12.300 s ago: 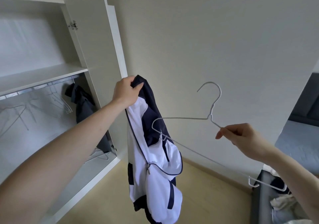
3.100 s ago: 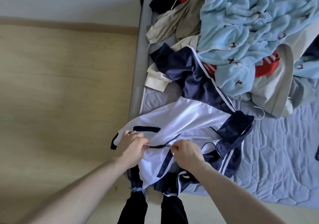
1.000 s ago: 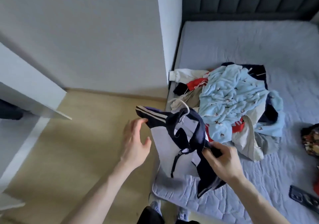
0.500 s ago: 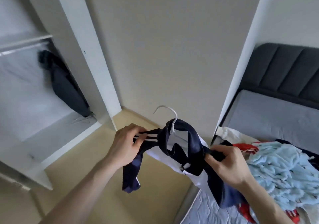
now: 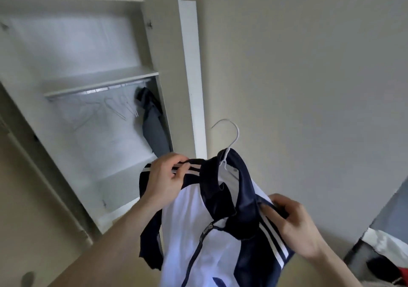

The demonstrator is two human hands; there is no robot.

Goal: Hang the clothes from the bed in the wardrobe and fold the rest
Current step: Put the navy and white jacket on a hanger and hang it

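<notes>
A white and navy jacket (image 5: 198, 231) is held up on a white wire hanger (image 5: 229, 141) in front of the open wardrobe (image 5: 189, 65). The left hand (image 5: 165, 178) is closed on the striped left shoulder of the jacket; the right hand (image 5: 295, 225) is closed on the striped right shoulder. The hanger hook is seen clear above the collar, and the zip appears partly closed. Inside the wardrobe, one dark garment (image 5: 154, 123) is already hung at the right end of the rail (image 5: 97, 89), with several bare hangers (image 5: 110, 110) beside it. The jacket is judged ready for the rail but not yet hung. At the lower right edge, a corner of the bed (image 5: 375, 242) with more clothes (image 5: 395, 273) is visible, so hanging and folding remain to be done.
</notes>
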